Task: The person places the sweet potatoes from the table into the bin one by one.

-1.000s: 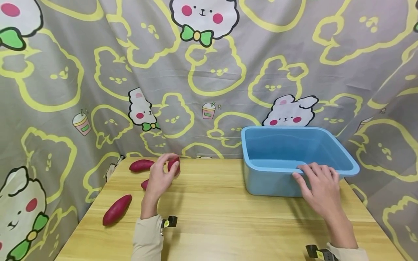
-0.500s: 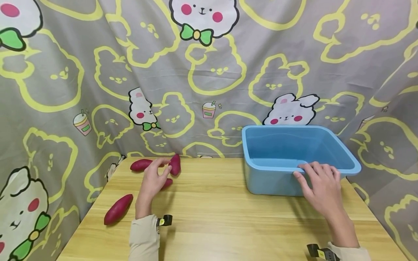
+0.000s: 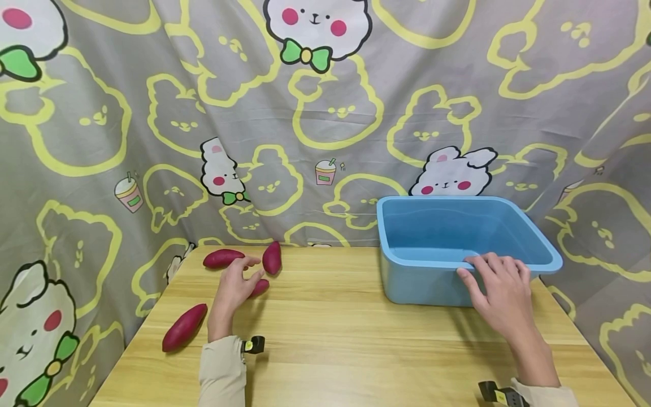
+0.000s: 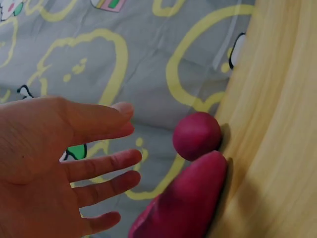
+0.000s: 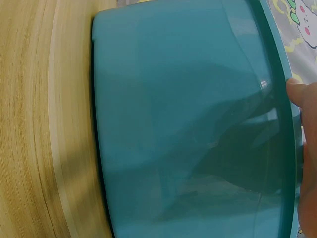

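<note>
My left hand [image 3: 231, 291] hovers over a purple-skinned sweet potato [image 3: 260, 288], partly covering it, with fingers spread and nothing between them. Just past the fingertips lies a second sweet potato [image 3: 272, 258] by the table's far edge. Another sweet potato [image 3: 222, 258] is behind the hand, and one more sweet potato [image 3: 185, 328] rests nearer on the left. In the left wrist view, a sweet potato [image 4: 185, 201] shows beside the hand. My right hand [image 3: 500, 294] grips the front rim of a blue plastic tub [image 3: 427, 282], fingers over the rim and thumb outside.
The tub stands at the right rear of the wooden table [image 3: 325, 350], and its visible inside holds nothing. A grey patterned curtain [image 3: 346, 130] hangs right behind the table and along both sides.
My left hand has let go of the sweet potato at the far edge and drawn back left and nearer, uncovering part of another. The right hand stays on the tub rim.
</note>
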The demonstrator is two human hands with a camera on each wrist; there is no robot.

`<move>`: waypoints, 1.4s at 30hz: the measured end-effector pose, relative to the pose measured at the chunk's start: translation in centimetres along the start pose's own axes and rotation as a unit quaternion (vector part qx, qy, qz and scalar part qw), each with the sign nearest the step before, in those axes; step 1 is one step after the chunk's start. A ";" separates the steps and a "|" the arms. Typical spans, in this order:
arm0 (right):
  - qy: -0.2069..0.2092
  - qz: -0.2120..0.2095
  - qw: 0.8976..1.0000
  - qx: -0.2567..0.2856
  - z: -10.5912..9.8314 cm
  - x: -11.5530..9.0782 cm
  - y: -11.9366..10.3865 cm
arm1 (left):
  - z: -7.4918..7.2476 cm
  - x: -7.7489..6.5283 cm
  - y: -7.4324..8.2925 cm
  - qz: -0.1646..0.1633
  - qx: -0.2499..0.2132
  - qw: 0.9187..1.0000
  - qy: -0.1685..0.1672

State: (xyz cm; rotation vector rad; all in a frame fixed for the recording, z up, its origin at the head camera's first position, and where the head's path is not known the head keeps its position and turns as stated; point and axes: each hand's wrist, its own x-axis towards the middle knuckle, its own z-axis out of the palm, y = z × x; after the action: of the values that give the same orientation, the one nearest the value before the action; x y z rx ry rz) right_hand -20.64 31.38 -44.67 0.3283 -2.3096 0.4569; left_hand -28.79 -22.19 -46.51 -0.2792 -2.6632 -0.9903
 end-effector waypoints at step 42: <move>0.004 -0.001 1.000 -0.001 0.1 -0.1 0.0 | 1.6 -0.7 -3.1 -0.121 0.091 0.985 -0.085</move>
State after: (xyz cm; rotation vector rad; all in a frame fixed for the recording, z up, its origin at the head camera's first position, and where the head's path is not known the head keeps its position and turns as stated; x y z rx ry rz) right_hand -20.66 31.38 -44.77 0.3277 -2.3023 0.4543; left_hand -29.36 -23.54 -49.79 0.0017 -2.9744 -0.8127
